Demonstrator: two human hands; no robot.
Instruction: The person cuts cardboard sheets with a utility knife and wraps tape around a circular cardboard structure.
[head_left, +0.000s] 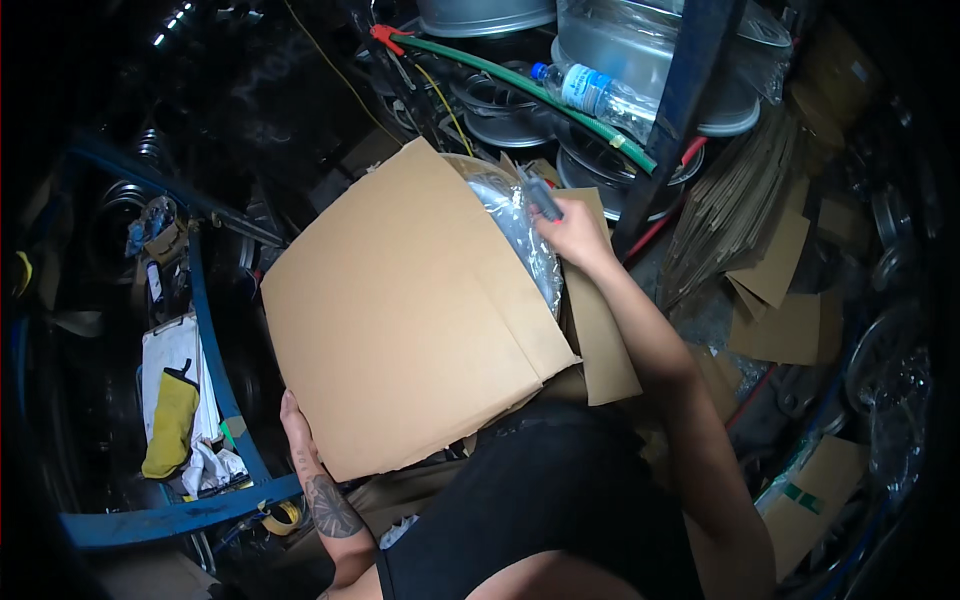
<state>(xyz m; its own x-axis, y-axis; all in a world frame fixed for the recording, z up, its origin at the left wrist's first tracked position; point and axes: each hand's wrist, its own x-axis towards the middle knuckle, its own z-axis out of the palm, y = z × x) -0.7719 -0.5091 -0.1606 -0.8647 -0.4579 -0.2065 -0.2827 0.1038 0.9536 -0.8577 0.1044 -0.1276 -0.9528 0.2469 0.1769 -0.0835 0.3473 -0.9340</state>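
A large cardboard box (405, 315) lies tilted in front of my body. Its right side gapes, showing a round metal object in clear plastic wrap (517, 225), apparently a wheel rim. My left hand (295, 421) grips the box's lower left edge, most of its fingers hidden beneath. In my right hand (574, 234) is a grey-handled utility knife (544, 199), held beside the wrapped object; the blade is too blurred to make out. A loose cardboard flap (600, 337) hangs under my right forearm.
Metal wheel rims (517, 124) are stacked behind a blue post (686, 90). A green hose (495, 71) and a plastic bottle (592, 94) lie across them. Flattened cardboard (735, 202) leans at right. A blue frame (210, 337) borders a clipboard (169, 352) and a yellow pouch (172, 424).
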